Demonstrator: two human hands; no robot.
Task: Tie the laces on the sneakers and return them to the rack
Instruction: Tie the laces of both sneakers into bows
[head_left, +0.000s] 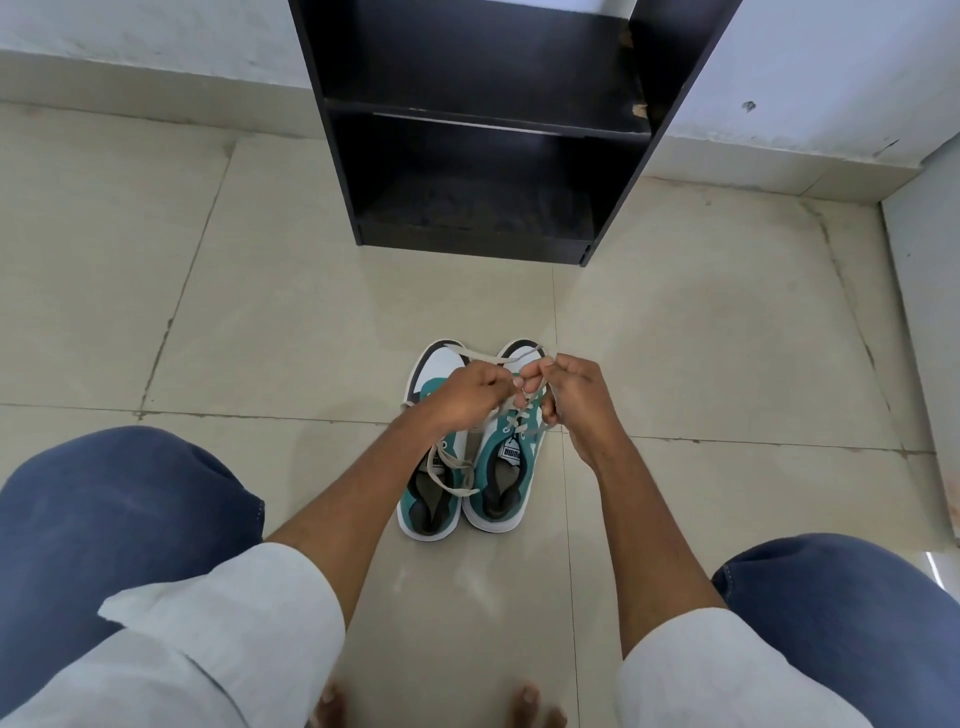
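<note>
Two teal, white and black sneakers stand side by side on the floor tiles, toes pointing away from me. The left sneaker (434, 493) has a loose bow of pale lace lying over its opening. Above the right sneaker (506, 483), my left hand (467, 397) and my right hand (571, 395) each pinch a strand of its grey-white lace (522, 415), pulled up and crossing between my fingers. Lace ends trail over the toes. The black rack (483, 130) stands straight ahead, its shelves bare.
My knees in blue trousers frame the sneakers at the lower left and lower right, and my bare toes show at the bottom edge. A pale wall with a skirting ledge runs behind the rack. Beige floor tiles spread all round.
</note>
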